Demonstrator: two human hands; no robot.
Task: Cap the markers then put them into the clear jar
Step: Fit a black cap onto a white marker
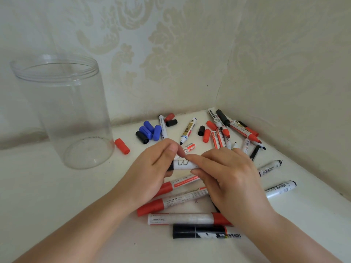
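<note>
Holding one white marker (183,165) level between them, both hands meet above the white tabletop (57,205). Left hand (152,171): fingers curled round the marker's black end, thumb on top. Right hand (228,179): forefinger and thumb pinch the white barrel from the other side. Cannot tell whether the black end is a cap already seated.

Clear jar (64,111): upright, mouth open, far left, well apart from the hands; nothing visible inside.

Loose caps toward the back wall: a red cap (122,146) just beside the jar's base; three blue caps (150,130) bunched with a black cap (142,137); a red cap and a black cap (171,123) near the wall; another black and red pair (204,132) right of centre.

Uncapped markers: a gold-labelled marker (188,130) with a blue tip pointing toward the hands; a heap in the back right corner (233,130), red and black, several with bare tips, crossing one another.

Nearer the person: two red-capped markers (171,202) lying aslant, partly under the hands; a white marker with red end (186,218) below them; a black-barrelled marker (203,232) nearest the camera. Two white markers with black ends (279,188) lie to the right, close to the table's edge by the side wall.

Patterned cream wallpaper (190,44) behind and to the right.
</note>
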